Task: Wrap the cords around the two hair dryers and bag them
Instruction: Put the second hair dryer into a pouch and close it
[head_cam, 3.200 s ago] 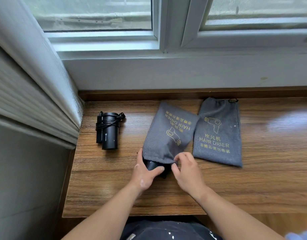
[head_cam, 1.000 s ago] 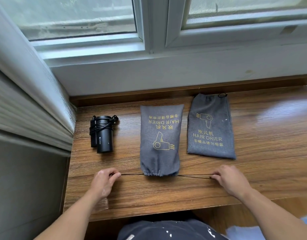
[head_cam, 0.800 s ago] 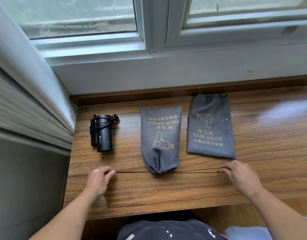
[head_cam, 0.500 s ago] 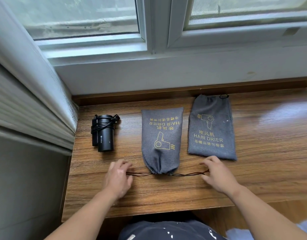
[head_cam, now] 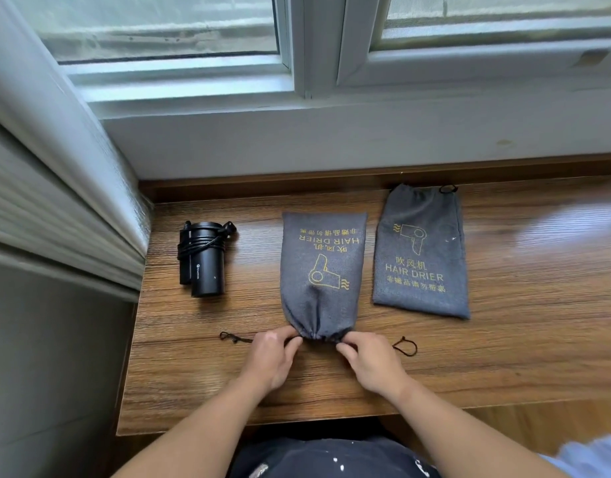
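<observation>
A grey drawstring bag (head_cam: 323, 267) printed "HAIR DRIER" lies in the middle of the wooden table (head_cam: 504, 357), bulging, its mouth cinched tight at the near end. My left hand (head_cam: 271, 357) and my right hand (head_cam: 371, 360) pinch the drawstring right at that gathered mouth, one on each side. Loose cord ends (head_cam: 405, 346) trail outward from both hands. A black hair dryer (head_cam: 206, 258) with its cord wound around it lies at the left. A second grey bag (head_cam: 421, 253) lies flat at the right, its mouth pointing away from me.
A wall and window sill run along the table's far edge. A ribbed wall panel (head_cam: 56, 201) borders the table on the left. The near table edge is just in front of my lap.
The dryer went fully into the middle bag. My hands pulled the drawstrings wide apart, cinching the mouth, then came back in to the gathered mouth. The cord ends now lie slack.
</observation>
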